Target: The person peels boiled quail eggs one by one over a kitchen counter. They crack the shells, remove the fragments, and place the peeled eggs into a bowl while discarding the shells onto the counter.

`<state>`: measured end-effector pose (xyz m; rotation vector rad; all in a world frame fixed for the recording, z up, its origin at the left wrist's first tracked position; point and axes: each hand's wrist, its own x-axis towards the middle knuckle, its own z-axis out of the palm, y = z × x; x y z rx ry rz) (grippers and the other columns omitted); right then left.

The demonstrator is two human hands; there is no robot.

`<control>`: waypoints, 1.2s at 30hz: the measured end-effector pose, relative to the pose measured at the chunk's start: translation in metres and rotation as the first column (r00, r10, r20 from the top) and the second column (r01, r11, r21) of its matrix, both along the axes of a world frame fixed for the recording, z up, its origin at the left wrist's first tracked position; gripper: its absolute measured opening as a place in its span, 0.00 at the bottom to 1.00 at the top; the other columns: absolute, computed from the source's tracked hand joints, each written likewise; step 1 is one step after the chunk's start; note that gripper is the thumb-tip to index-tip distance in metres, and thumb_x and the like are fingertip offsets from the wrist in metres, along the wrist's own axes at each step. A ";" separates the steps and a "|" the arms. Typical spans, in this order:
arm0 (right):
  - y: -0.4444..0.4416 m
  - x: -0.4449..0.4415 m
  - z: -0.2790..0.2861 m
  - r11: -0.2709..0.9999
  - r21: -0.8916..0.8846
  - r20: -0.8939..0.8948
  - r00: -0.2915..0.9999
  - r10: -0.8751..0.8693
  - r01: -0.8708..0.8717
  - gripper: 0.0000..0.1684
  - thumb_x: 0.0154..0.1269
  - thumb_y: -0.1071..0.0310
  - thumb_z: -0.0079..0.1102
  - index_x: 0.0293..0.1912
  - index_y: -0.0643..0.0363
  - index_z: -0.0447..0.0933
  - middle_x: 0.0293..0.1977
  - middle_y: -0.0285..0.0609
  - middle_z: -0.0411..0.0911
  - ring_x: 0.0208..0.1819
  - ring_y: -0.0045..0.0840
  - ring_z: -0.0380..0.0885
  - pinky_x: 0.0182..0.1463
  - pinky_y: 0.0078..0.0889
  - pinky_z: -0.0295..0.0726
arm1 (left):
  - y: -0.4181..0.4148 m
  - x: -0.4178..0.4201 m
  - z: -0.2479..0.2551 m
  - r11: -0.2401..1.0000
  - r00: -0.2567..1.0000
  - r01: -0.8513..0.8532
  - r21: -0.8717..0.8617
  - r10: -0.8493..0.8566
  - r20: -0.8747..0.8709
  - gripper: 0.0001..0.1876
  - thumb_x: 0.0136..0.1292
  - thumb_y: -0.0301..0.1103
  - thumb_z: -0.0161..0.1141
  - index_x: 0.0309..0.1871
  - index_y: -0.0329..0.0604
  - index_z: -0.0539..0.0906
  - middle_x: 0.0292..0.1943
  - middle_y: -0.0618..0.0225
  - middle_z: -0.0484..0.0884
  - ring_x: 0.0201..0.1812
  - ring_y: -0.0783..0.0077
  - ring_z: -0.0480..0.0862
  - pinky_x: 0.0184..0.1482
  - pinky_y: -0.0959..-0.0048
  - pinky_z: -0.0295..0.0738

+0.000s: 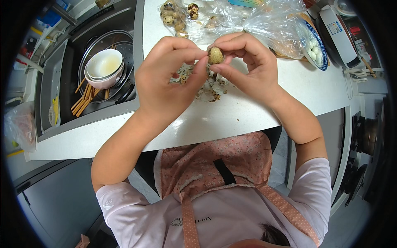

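Observation:
A speckled quail egg (215, 55) is held between my two hands above the white counter. My left hand (176, 69) pinches its left side with thumb and index finger. My right hand (248, 62) has its fingers around the right side, thumb below. Under the hands lies a pile of broken eggshell pieces (214, 88), partly hidden by my left hand. Speckled quail eggs (168, 20) sit in a clear plastic bag at the back, and speckled eggs (193, 14) lie beside them. Peeled white eggs (314, 51) rest in a blue-and-white bowl (324, 59) at the right.
On the left, a sink (71, 59) holds stacked bowls (105, 66), a steel strainer or steamer and wooden chopsticks (85, 100). A crumpled clear plastic bag (273, 28) lies at the back, partly over a wooden board. A white and black appliance (336, 34) stands beyond the bowl.

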<state>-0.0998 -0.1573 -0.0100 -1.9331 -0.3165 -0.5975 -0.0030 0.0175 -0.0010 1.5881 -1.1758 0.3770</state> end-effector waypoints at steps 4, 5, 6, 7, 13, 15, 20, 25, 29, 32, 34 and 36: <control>0.005 0.000 -0.001 1.000 0.011 0.023 1.000 -0.009 0.009 0.21 0.56 0.84 0.68 0.50 0.64 0.75 0.49 0.46 0.77 0.44 0.19 0.77 0.48 0.21 0.78 | -0.002 0.002 0.000 0.999 0.991 -0.014 -0.038 0.019 0.135 0.10 0.48 0.20 0.70 0.33 0.41 0.84 0.33 0.69 0.82 0.28 0.73 0.82 0.26 0.77 0.74; 0.007 0.000 -0.001 0.999 0.029 0.021 1.000 -0.023 0.022 0.20 0.56 0.81 0.70 0.48 0.63 0.76 0.47 0.44 0.78 0.43 0.18 0.78 0.46 0.19 0.78 | -0.002 0.003 0.000 0.999 0.987 -0.019 -0.043 0.026 0.161 0.10 0.47 0.19 0.70 0.33 0.41 0.83 0.33 0.68 0.82 0.28 0.72 0.82 0.27 0.77 0.75; 0.007 0.000 -0.001 0.998 0.049 0.043 0.998 -0.038 0.036 0.18 0.56 0.79 0.71 0.46 0.62 0.77 0.45 0.41 0.79 0.42 0.17 0.79 0.43 0.18 0.79 | -0.001 0.002 0.001 0.999 0.985 -0.023 -0.039 0.030 0.169 0.10 0.46 0.19 0.70 0.33 0.41 0.83 0.33 0.68 0.82 0.28 0.71 0.82 0.27 0.77 0.75; 0.008 0.000 -0.001 0.997 0.050 0.029 0.998 -0.053 0.052 0.17 0.55 0.76 0.73 0.45 0.60 0.79 0.43 0.38 0.81 0.41 0.17 0.80 0.41 0.16 0.79 | 0.000 0.002 0.002 0.999 0.984 -0.028 -0.036 0.034 0.177 0.10 0.46 0.19 0.70 0.33 0.41 0.83 0.33 0.68 0.81 0.28 0.71 0.82 0.28 0.77 0.75; 0.006 -0.001 0.002 0.999 -0.036 0.032 0.999 0.019 -0.017 0.21 0.56 0.84 0.68 0.50 0.65 0.74 0.49 0.46 0.77 0.45 0.18 0.77 0.48 0.20 0.78 | 0.002 0.001 0.005 1.000 0.989 0.009 -0.025 -0.005 0.149 0.10 0.47 0.19 0.70 0.33 0.39 0.82 0.33 0.68 0.82 0.27 0.73 0.81 0.28 0.77 0.75; 0.006 -0.002 0.002 0.998 0.059 -0.013 1.000 0.025 -0.024 0.21 0.57 0.83 0.68 0.50 0.65 0.75 0.49 0.45 0.78 0.45 0.18 0.77 0.48 0.20 0.78 | 0.002 0.001 0.005 0.999 0.992 0.025 -0.035 -0.021 0.121 0.09 0.49 0.19 0.70 0.34 0.39 0.83 0.33 0.69 0.82 0.28 0.75 0.81 0.27 0.78 0.75; 0.004 0.000 0.001 0.989 0.148 -0.050 0.999 0.014 -0.006 0.20 0.58 0.82 0.68 0.50 0.64 0.75 0.50 0.45 0.78 0.47 0.19 0.78 0.49 0.21 0.78 | 0.003 0.001 0.003 1.000 0.999 0.029 -0.001 -0.029 0.032 0.07 0.53 0.21 0.71 0.36 0.40 0.87 0.34 0.69 0.83 0.29 0.78 0.80 0.24 0.81 0.70; -0.002 0.002 0.001 0.999 0.030 0.004 1.000 0.022 -0.022 0.19 0.58 0.83 0.67 0.50 0.64 0.75 0.51 0.46 0.78 0.47 0.20 0.78 0.49 0.21 0.78 | 0.003 0.002 0.004 0.999 0.999 0.034 0.008 -0.034 0.008 0.07 0.53 0.23 0.71 0.35 0.42 0.88 0.34 0.71 0.84 0.29 0.81 0.80 0.23 0.82 0.69; -0.002 0.004 0.000 0.999 0.028 0.046 0.999 0.025 -0.026 0.18 0.57 0.81 0.69 0.48 0.62 0.77 0.48 0.43 0.79 0.45 0.19 0.79 0.46 0.19 0.78 | 0.003 0.001 0.005 0.999 0.997 0.038 0.028 -0.036 -0.069 0.06 0.53 0.23 0.71 0.34 0.43 0.88 0.34 0.71 0.84 0.30 0.82 0.81 0.23 0.83 0.69; 0.001 0.005 -0.001 0.997 0.078 0.072 0.997 -0.024 0.019 0.16 0.55 0.75 0.73 0.44 0.60 0.80 0.43 0.38 0.81 0.40 0.17 0.80 0.40 0.15 0.79 | 0.003 -0.001 0.007 0.998 0.995 0.010 0.056 -0.004 -0.100 0.06 0.53 0.22 0.71 0.34 0.43 0.87 0.35 0.71 0.84 0.30 0.82 0.81 0.24 0.83 0.70; 0.004 0.004 -0.002 0.996 0.082 0.066 0.997 -0.046 0.040 0.16 0.55 0.75 0.73 0.43 0.60 0.80 0.42 0.37 0.82 0.39 0.17 0.80 0.40 0.16 0.79 | 0.002 -0.002 0.007 0.999 0.998 0.007 0.035 -0.005 -0.057 0.07 0.52 0.22 0.70 0.34 0.42 0.87 0.34 0.70 0.84 0.30 0.80 0.82 0.24 0.82 0.71; 0.006 0.003 -0.002 0.996 0.069 0.070 0.996 -0.063 0.058 0.16 0.54 0.75 0.73 0.43 0.60 0.80 0.41 0.37 0.82 0.39 0.17 0.80 0.39 0.16 0.79 | 0.001 -0.002 0.006 1.000 1.000 0.001 0.013 -0.002 0.023 0.08 0.50 0.21 0.70 0.34 0.41 0.86 0.34 0.68 0.83 0.29 0.77 0.82 0.25 0.81 0.72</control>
